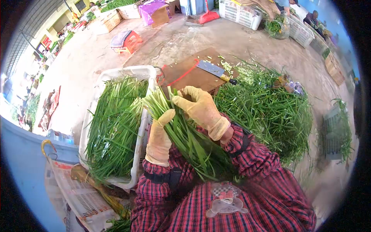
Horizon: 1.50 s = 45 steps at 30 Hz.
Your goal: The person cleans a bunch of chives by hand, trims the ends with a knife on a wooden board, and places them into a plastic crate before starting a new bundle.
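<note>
A thick bundle of green chives (185, 135) lies across my lap, pale stem ends pointing up and left. My left hand (159, 136), in a tan rubber glove, grips the bundle from below near its stem end. My right hand (201, 108), also gloved, closes over the top of the same bundle a little further along. Both sleeves are red plaid. Behind the hands a wooden chopping board (193, 75) lies on the ground with a cleaver (214, 70) resting on it.
A white plastic crate (135, 72) full of chives stands at my left. A large loose heap of chives (270, 108) covers the ground at right. A red stool (127, 41), more white crates (241, 13) and people sit further back. A blue tub (19, 154) is at far left.
</note>
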Available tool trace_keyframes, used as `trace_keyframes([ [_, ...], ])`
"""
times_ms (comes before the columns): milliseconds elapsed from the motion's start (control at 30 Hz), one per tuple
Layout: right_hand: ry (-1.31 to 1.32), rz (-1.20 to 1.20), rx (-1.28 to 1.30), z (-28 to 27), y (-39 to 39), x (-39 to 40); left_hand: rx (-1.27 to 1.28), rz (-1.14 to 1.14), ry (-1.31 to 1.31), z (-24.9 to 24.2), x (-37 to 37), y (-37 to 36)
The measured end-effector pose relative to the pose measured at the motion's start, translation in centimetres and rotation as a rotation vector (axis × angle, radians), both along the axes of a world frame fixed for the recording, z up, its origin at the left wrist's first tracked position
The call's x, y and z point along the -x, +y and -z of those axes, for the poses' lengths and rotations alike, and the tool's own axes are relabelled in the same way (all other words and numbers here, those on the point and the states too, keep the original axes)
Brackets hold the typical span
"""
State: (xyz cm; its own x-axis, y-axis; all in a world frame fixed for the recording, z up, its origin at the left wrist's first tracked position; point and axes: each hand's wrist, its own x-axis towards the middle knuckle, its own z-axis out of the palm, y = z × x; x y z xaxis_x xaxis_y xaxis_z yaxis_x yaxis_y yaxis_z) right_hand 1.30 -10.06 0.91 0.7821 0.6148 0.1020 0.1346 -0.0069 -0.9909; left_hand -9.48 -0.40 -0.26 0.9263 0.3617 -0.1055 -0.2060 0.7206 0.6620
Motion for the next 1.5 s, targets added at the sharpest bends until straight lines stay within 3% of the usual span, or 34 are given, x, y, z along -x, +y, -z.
trace_keyframes([
  [67, 0.211, -0.069, 0.069, -0.7, -0.3, -0.1, -0.059, -0.034, 0.037, -0.9, 0.0, -0.5],
  [200, 0.072, -0.180, 0.075, -0.6, -0.9, -1.7, -0.160, -0.042, 0.045, -0.7, -0.1, -0.3],
  [300, 0.380, -0.416, -0.087, -2.4, -2.4, -2.5, -0.195, -0.009, 0.068, -0.5, -0.5, 0.1],
  [467, 0.594, -0.499, -0.316, -2.9, -4.4, -3.1, -0.255, -0.002, 0.053, -1.3, -0.6, -0.3],
  [533, 0.520, -0.271, -0.595, -3.4, -5.5, -3.8, -0.262, 0.020, 0.033, -1.0, -0.6, -0.2],
  [600, 0.562, -0.262, -0.636, -4.0, -5.8, -4.4, -0.292, -0.006, 0.092, -0.9, -0.5, -0.4],
  [700, 0.176, -0.231, -0.307, -4.1, -5.0, -4.1, -0.315, 0.010, 0.072, -1.3, -0.6, -1.2],
  [800, 0.174, -0.161, -0.315, -4.4, -2.5, -1.5, -0.236, -0.010, 0.058, -1.5, -1.3, -2.1],
  [833, -0.183, -0.100, -0.149, -3.4, -2.1, -2.1, -0.266, -0.022, 0.106, -1.8, -1.4, -2.2],
  [1000, -0.257, -0.027, -0.066, -3.5, -1.6, -1.3, -0.302, -0.069, 0.110, -1.4, -1.5, -2.3],
  [1067, 0.171, -0.140, -0.278, -3.1, -1.8, -1.8, -0.277, -0.026, 0.081, -1.1, -1.0, -1.6],
  [1100, -0.136, -0.031, -0.209, -4.7, -2.7, -2.2, -0.252, 0.020, 0.054, -1.0, -0.8, -1.2],
  [1167, 0.071, 0.137, -0.311, -6.4, -4.0, -4.6, -0.266, 0.037, 0.057, -1.0, -0.3, -0.9],
  [1233, 0.080, 0.281, -0.457, -7.2, -6.3, -8.0, -0.273, 0.098, 0.047, -0.8, -0.3, -0.3],
  [1300, -0.076, 0.254, -0.415, -8.6, -10.1, -11.4, -0.279, 0.077, 0.055, -0.6, -0.4, 0.0],
  [1367, -0.084, 0.506, -0.334, -10.3, -14.0, -13.4, -0.278, 0.054, 0.067, -0.2, -0.3, 0.1],
  [1433, -1.053, 0.747, 0.008, -9.2, -18.4, -17.0, -0.213, 0.048, 0.048, 0.0, -0.2, 0.3],
  [1500, -1.313, 0.815, 0.166, -10.3, -24.6, -20.3, -0.162, 0.062, 0.009, 0.9, 0.1, 0.9],
])
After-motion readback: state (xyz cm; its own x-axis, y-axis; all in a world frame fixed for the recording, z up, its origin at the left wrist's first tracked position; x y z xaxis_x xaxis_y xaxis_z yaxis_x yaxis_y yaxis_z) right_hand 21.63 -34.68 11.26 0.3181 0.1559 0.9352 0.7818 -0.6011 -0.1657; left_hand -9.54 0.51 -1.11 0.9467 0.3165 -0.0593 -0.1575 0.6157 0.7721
